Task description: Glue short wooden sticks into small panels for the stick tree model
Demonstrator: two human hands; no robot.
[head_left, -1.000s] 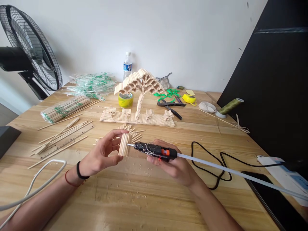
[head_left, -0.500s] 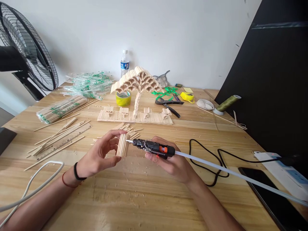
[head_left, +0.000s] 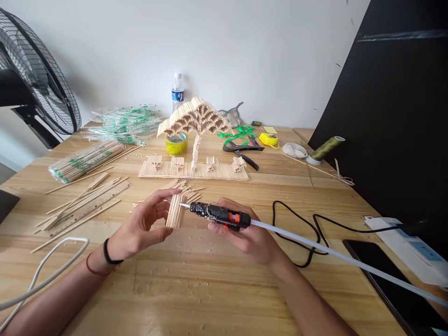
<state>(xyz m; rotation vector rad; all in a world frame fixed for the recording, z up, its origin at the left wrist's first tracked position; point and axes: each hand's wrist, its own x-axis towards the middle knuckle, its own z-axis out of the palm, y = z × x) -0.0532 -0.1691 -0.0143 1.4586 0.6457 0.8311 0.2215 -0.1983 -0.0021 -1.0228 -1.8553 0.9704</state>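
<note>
My left hand [head_left: 142, 228] pinches a small panel of glued wooden sticks [head_left: 175, 211] upright just above the table. My right hand [head_left: 247, 235] grips a black glue gun [head_left: 219, 215] with an orange trigger, its metal tip touching the panel's upper right edge. A long white glue stick [head_left: 332, 254] trails from the gun's back to the right. Loose short sticks [head_left: 187, 189] lie just behind the panel.
A stick-built tree model on a slatted base [head_left: 194, 170] stands behind. Bundled skewers [head_left: 84, 158], a ruler [head_left: 87, 207], yellow tape [head_left: 177, 144], pliers [head_left: 245, 151], a bottle [head_left: 178, 95], a thread spool [head_left: 327, 148], a black cable [head_left: 315, 228], a phone [head_left: 395, 284] and a fan [head_left: 31, 84] surround.
The view has shifted slightly, so everything sits a little left. The glue gun's tip has crept up the panel's edge. Both hands keep their grips.
</note>
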